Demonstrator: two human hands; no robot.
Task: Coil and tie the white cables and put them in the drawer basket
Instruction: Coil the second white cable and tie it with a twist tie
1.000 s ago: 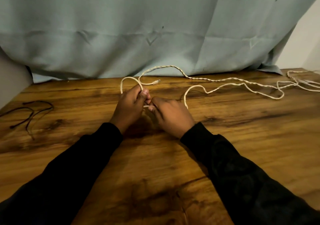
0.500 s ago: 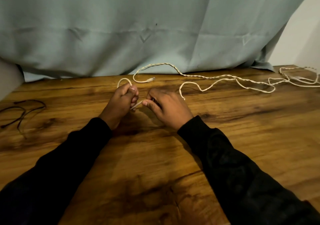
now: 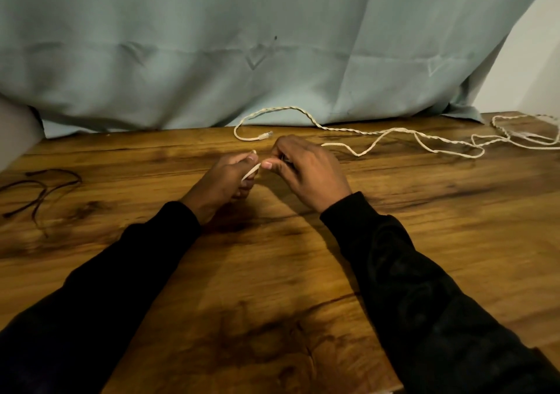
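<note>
A long white twisted cable (image 3: 372,133) trails across the far side of the wooden table (image 3: 272,272), its plug end (image 3: 266,135) lying loose near the curtain. My left hand (image 3: 224,178) grips a folded bit of the cable in its curled fingers. My right hand (image 3: 306,169) pinches the same cable just to the right of it, thumb tip against the strand. A short taut piece (image 3: 251,171) shows between the two hands. More white cable (image 3: 521,134) is heaped at the far right edge. No drawer basket is in view.
A thin dark cord (image 3: 39,190) lies loose at the table's left. A pale blue-green curtain (image 3: 242,45) hangs along the back edge. A white wall (image 3: 533,60) rises at the right, and a pale surface (image 3: 15,133) borders the far left.
The loop that stood above my left hand has been drawn down into its grip. Both hands have drawn slightly apart, and the cable's slack has slid toward them.
</note>
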